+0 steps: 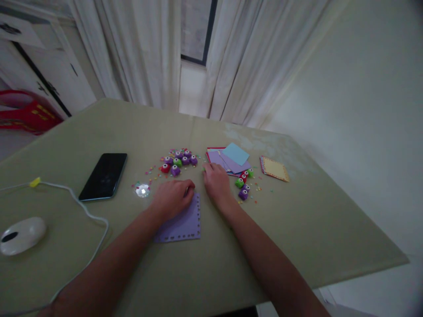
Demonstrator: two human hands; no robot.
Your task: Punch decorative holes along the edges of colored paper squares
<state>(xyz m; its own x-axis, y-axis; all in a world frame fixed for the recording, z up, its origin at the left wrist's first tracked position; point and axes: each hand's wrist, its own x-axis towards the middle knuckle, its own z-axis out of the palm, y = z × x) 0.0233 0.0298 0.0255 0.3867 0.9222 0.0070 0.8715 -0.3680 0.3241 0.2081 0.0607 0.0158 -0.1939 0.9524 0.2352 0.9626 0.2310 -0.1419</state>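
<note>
My left hand (173,199) rests with curled fingers on the upper part of a purple paper sheet (181,226). Small holes run along that sheet's right and lower edges. Whatever the curled fingers hold, if anything, is hidden. My right hand (215,178) is bent down at the near left side of a stack of coloured papers (216,156); its fingertips are close together, with a tiny green speck beside them. Small eyed paper punches, mostly purple (175,170), cluster beyond my left hand. More punches, among them a green one (239,182), lie right of my right hand.
Coloured paper bits (151,172) are scattered around the punches. A clear round lid-like piece (142,190) and a black phone (105,176) lie leftward. Farther left are a white cable (87,212) and a mouse (23,235). Yellowish hole-edged sheets (274,168) lie at right.
</note>
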